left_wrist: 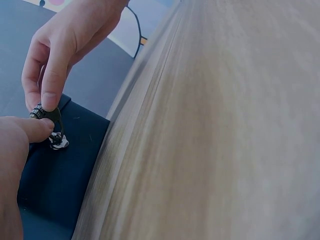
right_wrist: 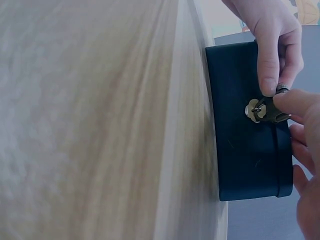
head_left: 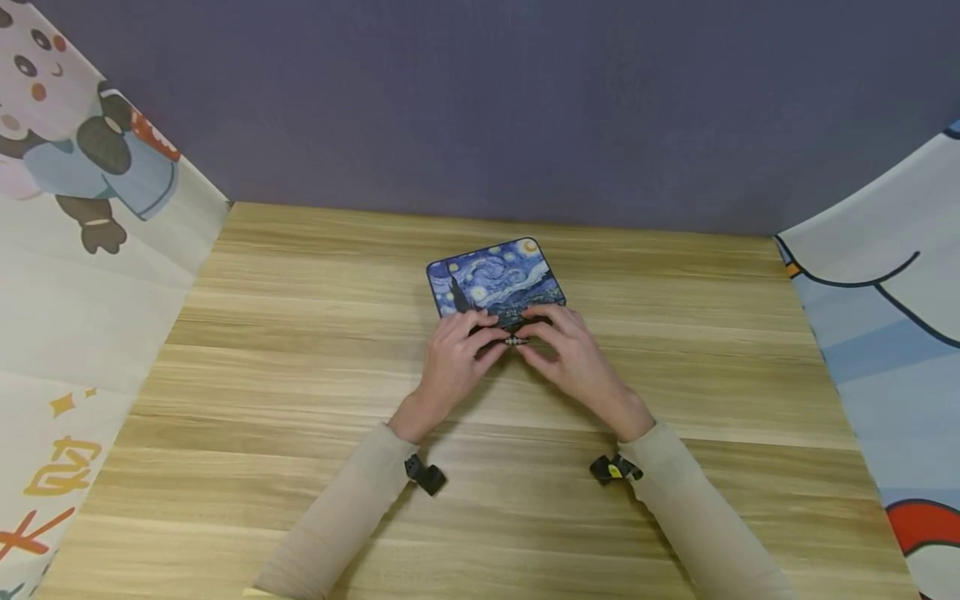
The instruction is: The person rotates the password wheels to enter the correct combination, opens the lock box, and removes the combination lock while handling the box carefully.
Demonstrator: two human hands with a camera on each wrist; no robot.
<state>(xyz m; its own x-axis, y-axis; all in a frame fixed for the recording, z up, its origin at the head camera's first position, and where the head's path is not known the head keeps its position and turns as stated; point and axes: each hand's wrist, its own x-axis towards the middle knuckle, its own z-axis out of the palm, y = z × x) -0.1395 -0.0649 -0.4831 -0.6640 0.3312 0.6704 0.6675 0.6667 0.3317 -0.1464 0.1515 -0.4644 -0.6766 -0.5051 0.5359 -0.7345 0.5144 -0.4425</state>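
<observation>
A box with a dark blue front (right_wrist: 240, 160) and a starry-night painting on its lid (head_left: 495, 277) stands on the table. At its front hangs a small dark combination padlock (right_wrist: 274, 112), its shackle through a metal flower-shaped clasp (right_wrist: 249, 109). My left hand (head_left: 455, 348) pinches the padlock from the left, thumb and index finger at its ridged number dials (left_wrist: 36, 111). From the other side my right hand (head_left: 577, 362) pinches the padlock's body between thumb and finger. Other fingers of both hands rest along the lid's front edge. The digits are too small to read.
The wood-grain table (head_left: 300, 358) extends around the box on all sides. A dark grey-blue wall panel (head_left: 487, 108) rises behind it. Printed cartoon sheets (head_left: 90, 275) border the left and right sides. A small black camera (head_left: 426, 475) is strapped at each wrist.
</observation>
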